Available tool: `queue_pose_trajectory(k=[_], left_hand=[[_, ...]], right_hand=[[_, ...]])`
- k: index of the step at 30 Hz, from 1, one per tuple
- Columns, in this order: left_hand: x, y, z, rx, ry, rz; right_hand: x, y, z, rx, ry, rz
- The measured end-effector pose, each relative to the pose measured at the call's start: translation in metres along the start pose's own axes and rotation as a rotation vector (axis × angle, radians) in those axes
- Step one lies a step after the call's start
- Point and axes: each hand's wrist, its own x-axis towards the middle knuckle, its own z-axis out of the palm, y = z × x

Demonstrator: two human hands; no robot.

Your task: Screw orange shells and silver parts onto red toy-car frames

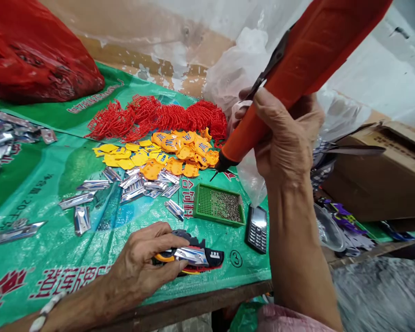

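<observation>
My left hand (150, 256) rests low on the green sheet, fingers and thumb closed on a black plastic toy part (214, 258) with a silver panel on top and orange and red edges. Raised above the sheet, my right hand (287, 138) is wrapped round an orange electric screwdriver (247, 133), its bit pointing down and left. Under the bit stands a green perforated tray (204, 203) with many small screws (230, 206) heaped toward its right side. Whether a screw sits on the bit is too small to tell.
Behind the tray lie silver pieces (133, 184), yellow pieces (134, 157), orange pieces (190, 150) and red strips (152, 117). A keypad phone (257, 229) is right of the tray. Further out are a red bag (41, 55), a cardboard box (380, 170) and the table's front edge (207, 302).
</observation>
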Motion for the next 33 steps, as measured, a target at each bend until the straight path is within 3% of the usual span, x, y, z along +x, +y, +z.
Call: queue_pose_trajectory(k=[5, 13, 23, 27, 33], left_hand=[[0.002, -0.004, -0.004, 0.029, 0.04, 0.042], [-0.003, -0.008, -0.003, 0.181, -0.04, 0.052], [-0.007, -0.015, -0.002, 0.163, -0.051, 0.068], [-0.002, -0.009, -0.003, 0.153, -0.036, 0.087], [0.005, 0.0, -0.004, 0.234, -0.032, 0.103]], right_hand=[[-0.011, 0.005, 0.003, 0.171, 0.105, 0.049], [-0.052, 0.021, -0.006, 0.483, 0.046, 0.293], [-0.07, 0.013, -0.01, 0.517, 0.187, 0.221], [-0.074, 0.017, -0.004, 0.506, 0.216, 0.24], [-0.07, 0.021, -0.001, 0.447, 0.227, 0.148]])
